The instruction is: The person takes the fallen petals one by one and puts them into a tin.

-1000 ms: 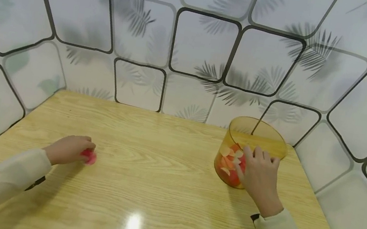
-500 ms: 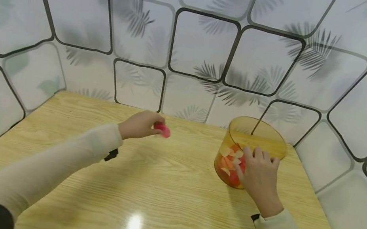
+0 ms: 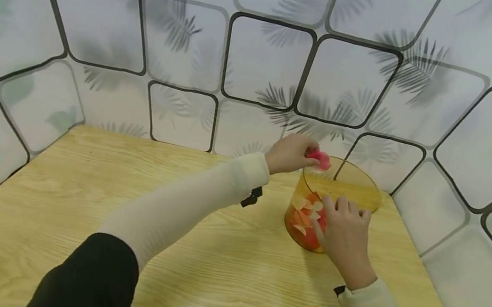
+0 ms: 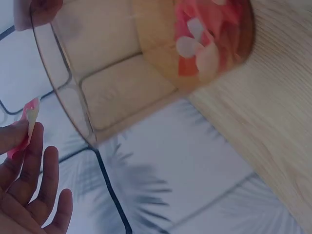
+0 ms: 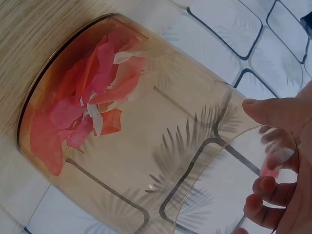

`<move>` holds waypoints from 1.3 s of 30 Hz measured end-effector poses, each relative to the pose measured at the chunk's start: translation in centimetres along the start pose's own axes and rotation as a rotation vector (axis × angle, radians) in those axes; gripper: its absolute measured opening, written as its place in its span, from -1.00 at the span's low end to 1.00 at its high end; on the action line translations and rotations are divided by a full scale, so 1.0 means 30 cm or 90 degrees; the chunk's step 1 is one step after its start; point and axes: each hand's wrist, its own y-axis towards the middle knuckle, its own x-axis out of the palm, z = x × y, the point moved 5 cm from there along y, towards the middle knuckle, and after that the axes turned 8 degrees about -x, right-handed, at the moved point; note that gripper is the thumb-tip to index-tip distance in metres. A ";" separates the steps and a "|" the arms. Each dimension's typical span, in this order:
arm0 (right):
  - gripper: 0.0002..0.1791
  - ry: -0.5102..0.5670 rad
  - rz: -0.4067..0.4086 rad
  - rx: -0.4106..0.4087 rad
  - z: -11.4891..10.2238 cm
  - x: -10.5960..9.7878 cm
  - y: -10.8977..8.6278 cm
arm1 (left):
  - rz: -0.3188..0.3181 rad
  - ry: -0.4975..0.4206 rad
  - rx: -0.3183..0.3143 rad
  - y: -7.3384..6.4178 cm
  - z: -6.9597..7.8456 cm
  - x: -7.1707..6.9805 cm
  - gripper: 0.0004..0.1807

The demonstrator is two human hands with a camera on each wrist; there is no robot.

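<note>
My left hand (image 3: pixel 291 155) pinches pink petal-like pieces (image 3: pixel 319 160) between thumb and fingertips, just above the left part of the rim of a see-through amber bucket (image 3: pixel 298 194). In the left wrist view the pinched pieces (image 4: pixel 32 111) show pink and pale cream, beside the bucket's mouth, with the other fingers spread. My right hand (image 3: pixel 346 234) grips the near rim; in the right wrist view its thumb (image 5: pixel 273 112) lies outside the wall and its fingers reach over the edge. Red, pink, orange and cream petal-like pieces (image 5: pixel 92 83) lie heaped at the bucket's bottom.
The bucket stands at the back right of a light wood table (image 3: pixel 196 221). Patterned white wall panels (image 3: pixel 265 60) rise close behind it and along both sides. My left sleeve (image 3: pixel 184 208) crosses over the middle of the table.
My left hand has lifted from the table's left side and moved right and back to the bucket's rim, carrying the pink petal-like pieces. The right hand stays on the rim.
</note>
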 end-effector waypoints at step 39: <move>-0.40 0.053 -0.041 0.022 0.009 0.000 0.025 | 0.055 0.228 -0.014 -0.344 -0.195 -0.072 -0.20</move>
